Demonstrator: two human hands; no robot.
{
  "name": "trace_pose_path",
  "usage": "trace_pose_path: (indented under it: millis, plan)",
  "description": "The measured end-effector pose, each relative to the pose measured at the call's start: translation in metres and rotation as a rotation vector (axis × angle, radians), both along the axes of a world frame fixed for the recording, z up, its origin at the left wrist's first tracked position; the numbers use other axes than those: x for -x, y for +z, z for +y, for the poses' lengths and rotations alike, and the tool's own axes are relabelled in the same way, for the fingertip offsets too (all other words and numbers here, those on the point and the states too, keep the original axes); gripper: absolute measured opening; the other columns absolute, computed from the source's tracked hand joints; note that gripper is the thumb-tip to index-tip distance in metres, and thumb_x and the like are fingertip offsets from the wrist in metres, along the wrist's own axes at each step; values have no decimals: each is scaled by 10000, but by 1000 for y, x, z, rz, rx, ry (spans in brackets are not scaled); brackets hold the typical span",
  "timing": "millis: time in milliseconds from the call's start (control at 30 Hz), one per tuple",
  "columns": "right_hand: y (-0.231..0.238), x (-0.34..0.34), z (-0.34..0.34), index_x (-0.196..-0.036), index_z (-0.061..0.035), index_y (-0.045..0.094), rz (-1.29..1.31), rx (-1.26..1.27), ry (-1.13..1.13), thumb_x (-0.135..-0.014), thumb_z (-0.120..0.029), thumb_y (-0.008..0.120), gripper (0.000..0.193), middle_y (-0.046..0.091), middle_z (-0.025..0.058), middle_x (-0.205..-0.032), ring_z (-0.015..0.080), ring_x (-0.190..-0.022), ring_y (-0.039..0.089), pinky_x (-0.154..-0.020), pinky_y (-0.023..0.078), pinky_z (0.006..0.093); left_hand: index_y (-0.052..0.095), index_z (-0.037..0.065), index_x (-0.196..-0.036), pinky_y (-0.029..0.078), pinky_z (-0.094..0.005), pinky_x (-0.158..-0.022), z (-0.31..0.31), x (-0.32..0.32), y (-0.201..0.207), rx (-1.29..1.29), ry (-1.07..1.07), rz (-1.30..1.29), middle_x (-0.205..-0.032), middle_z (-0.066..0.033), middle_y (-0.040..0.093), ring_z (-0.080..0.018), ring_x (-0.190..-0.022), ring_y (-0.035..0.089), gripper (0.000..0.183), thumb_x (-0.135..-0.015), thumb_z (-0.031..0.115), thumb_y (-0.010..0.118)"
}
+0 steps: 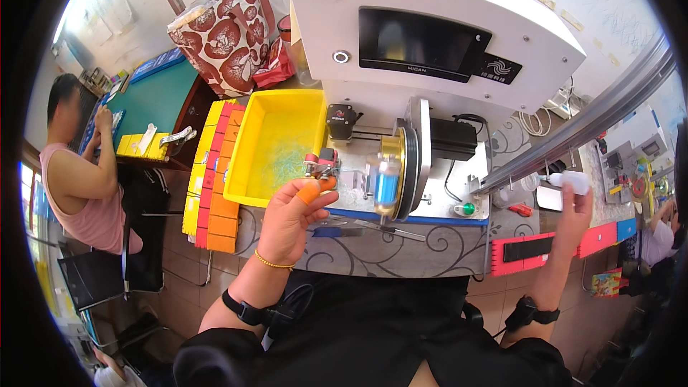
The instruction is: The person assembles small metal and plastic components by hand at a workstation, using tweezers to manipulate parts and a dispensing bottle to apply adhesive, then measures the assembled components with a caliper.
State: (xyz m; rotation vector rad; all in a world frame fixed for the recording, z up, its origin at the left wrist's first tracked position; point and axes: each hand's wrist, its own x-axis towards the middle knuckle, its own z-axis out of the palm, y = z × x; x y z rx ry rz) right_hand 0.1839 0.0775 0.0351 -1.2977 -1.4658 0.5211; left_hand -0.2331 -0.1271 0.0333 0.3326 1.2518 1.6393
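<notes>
My left hand [290, 218], with an orange cover on one finger, is closed at a small red-and-metal fitting [322, 165] on the front of the machine. Its fingertips pinch the fitting's lower part; anything finer between them is hidden. Just right of it, a blue-wrapped cylinder [388, 183] sits on the machine's spindle beside a large black-rimmed wheel [410, 165]. Far to the right, my right hand [573, 211] is raised and grips a small white plastic piece [571, 182], whose exact kind I cannot make out.
The white machine [315, 11] carries a dark screen [423, 43]. A yellow bin [276, 118] with fine greenish strands stands at left, beside yellow, red and orange strips [215, 179]. Tweezers-like tools [390, 229] lie on the patterned table. A person [86, 172] sits far left.
</notes>
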Motion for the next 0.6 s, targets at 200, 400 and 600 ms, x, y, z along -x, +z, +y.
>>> trace_pose_path:
  millis: [200, 400, 600]
  plan:
    - [6, -1, -41, -1288, 45, 465, 243, -100, -25, -985, -178, 533, 382, 567, 127, -1213, 179, -1110, 549, -950, 441, 319, 590, 59, -982, 510, -230, -666, -1, 9, -19, -104, -72, 310, -1064, -127, 684, -176, -842, 696, 92, -932, 132, 613]
    - [20, 81, -77, -1318, 39, 414, 480, 53, 487, -964, -203, 553, 451, 546, 122, -1195, 209, -1096, 562, -941, 464, 373, 590, 16, -932, 508, -228, -659, 10, 3, -23, -238, -28, 634, -966, -106, 691, -140, -758, 679, 81, -866, -14, 626]
    - [78, 199, -69, -1146, 11, 496, 431, 250, 886, -856, -197, 684, 403, 600, 62, -992, 120, -907, 583, -805, 472, 283, 610, 26, -843, 478, -236, -616, 17, 10, -30, -308, 11, 1018, -808, -73, 649, -121, -640, 585, 117, -771, -18, 690]
